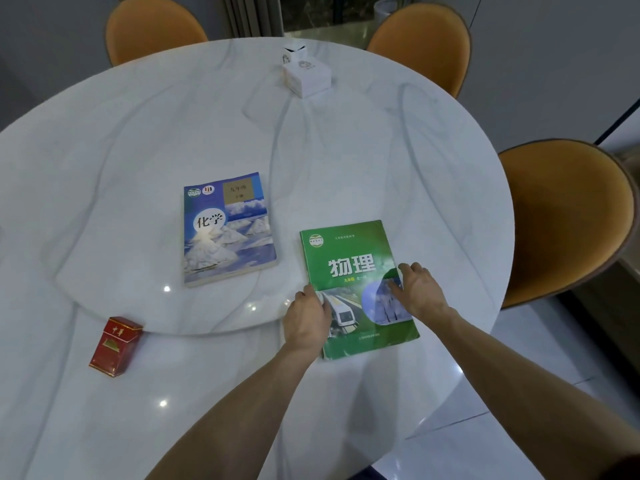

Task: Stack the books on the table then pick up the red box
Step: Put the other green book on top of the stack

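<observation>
A green book (pixel 353 258) lies flat on the white round table (pixel 138 168), at the right near the front edge. My left hand (pixel 306 318) grips its left edge, thumb on the cover. My right hand (pixel 420 291) rests on the book's right side with fingers curled over the edge. To the left, on the raised turntable, lies a blue book (pixel 227 230), apart from the green one. A red box (pixel 116 346) stands on the table at the front left, well away from both hands.
White small boxes (pixel 306 76) stand at the far side of the turntable. Three orange chairs surround the table: back left (pixel 152 27), back right (pixel 426 43) and right (pixel 561 216). The table edge curves close past the green book on the right.
</observation>
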